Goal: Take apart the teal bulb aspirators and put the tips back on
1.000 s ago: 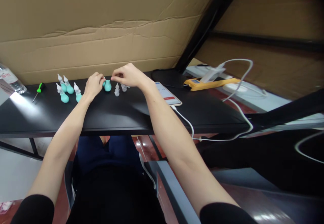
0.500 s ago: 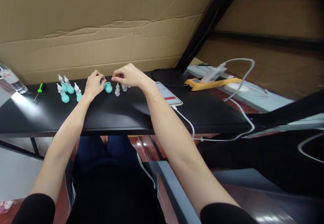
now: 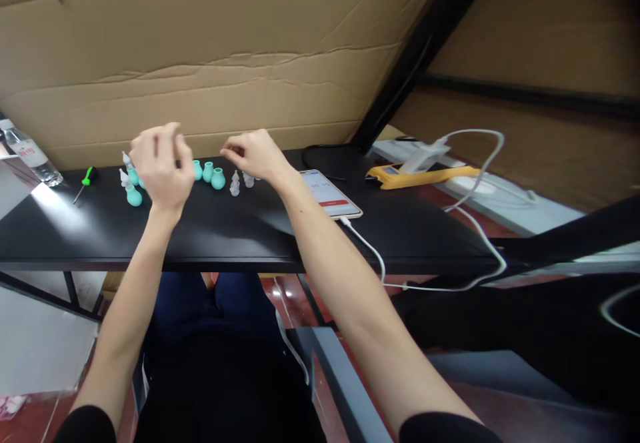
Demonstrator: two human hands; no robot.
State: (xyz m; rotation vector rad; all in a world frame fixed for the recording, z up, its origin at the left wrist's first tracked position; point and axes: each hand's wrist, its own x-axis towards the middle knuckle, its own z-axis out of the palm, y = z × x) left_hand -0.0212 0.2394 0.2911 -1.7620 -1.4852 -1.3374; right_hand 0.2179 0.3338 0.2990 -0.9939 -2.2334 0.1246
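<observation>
My left hand (image 3: 160, 163) is lifted above the black table (image 3: 225, 229). It is blurred, its fingers are loosely apart and nothing shows in it. Just to its right, three teal rubber bulbs (image 3: 208, 173) stand in a short row on the table. My right hand (image 3: 253, 153) hovers behind two small clear tips (image 3: 241, 181), with thumb and forefinger pinched close together. Whether it holds a tip is hidden. Partly behind my left hand stand several teal bulbs with white tips (image 3: 133, 193).
A green-handled screwdriver (image 3: 86, 179) and a water bottle (image 3: 30, 156) lie at the table's far left. On the right are a phone (image 3: 330, 193) with a white cable (image 3: 373, 253) and a yellow device (image 3: 415, 175). A cardboard sheet (image 3: 225, 63) backs the table.
My left hand has let go of a teal bulb, which now stands on the table, and has risen up and to the left. My right hand has barely moved.
</observation>
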